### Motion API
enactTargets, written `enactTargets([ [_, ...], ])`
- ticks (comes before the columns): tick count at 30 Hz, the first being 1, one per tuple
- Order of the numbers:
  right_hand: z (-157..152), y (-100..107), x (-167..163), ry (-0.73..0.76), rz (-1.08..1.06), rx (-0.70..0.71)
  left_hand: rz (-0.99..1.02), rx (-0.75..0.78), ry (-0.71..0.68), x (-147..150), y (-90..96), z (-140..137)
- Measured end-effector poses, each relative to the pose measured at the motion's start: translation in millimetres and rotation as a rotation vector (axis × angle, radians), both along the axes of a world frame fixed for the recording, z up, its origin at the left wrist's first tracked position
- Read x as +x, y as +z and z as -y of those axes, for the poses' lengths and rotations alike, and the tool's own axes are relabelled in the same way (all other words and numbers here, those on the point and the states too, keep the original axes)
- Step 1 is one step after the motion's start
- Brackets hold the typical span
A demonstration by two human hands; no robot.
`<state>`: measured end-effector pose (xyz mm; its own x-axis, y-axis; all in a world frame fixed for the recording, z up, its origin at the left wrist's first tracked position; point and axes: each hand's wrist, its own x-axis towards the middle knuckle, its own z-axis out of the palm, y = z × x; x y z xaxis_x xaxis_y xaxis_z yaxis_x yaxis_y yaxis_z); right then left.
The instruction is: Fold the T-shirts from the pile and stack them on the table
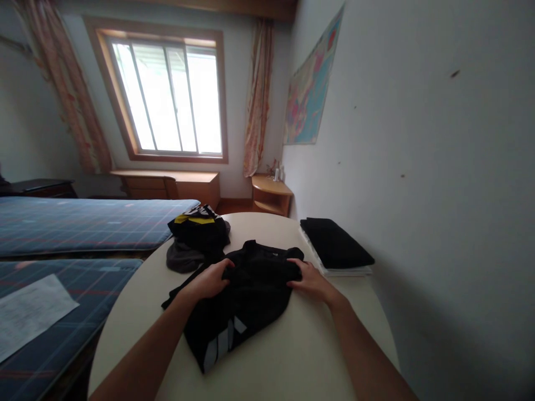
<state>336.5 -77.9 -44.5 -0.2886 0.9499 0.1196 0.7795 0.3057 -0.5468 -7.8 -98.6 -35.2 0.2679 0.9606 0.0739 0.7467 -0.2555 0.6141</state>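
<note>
A black shirt (254, 295) with grey stripes near its lower corner lies partly bunched on the round cream table (267, 367). My left hand (212, 279) grips its left side, the fingertips partly hidden in the dark cloth. At the shirt's upper right edge, my right hand (308, 279) pinches the fabric between thumb and fingers. Just beyond my left hand sits a heap of crumpled dark clothes (196, 236) with a yellow patch. Folded black cloth (336, 242) rests on a white stack to the right of my right hand.
The white wall (438, 223) runs close along the table's right side. On the left are beds with blue plaid mattresses (83, 225), one bearing a sheet of paper (35, 312). A low wooden desk (192, 178) and a corner shelf (271, 186) stand beyond the table.
</note>
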Motion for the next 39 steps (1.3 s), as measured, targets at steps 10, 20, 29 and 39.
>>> enactTargets([
  [10,-9.0,15.9,-0.9,-0.206,-0.634,0.169,0.759,0.178,0.512,-24.7,9.1,-34.0],
  [20,-9.8,-15.1,-1.4,-0.008,-0.265,0.261,-0.170,0.236,0.388,25.9,33.0,16.4],
  [29,0.1,-4.8,-19.4,-0.152,-0.092,0.212,-0.225,-0.103,-0.156,35.5,24.2,35.5],
  [39,-4.3,7.5,-11.8,-0.335,-0.341,0.356,-0.415,-0.079,0.052,27.2,34.4,40.7],
])
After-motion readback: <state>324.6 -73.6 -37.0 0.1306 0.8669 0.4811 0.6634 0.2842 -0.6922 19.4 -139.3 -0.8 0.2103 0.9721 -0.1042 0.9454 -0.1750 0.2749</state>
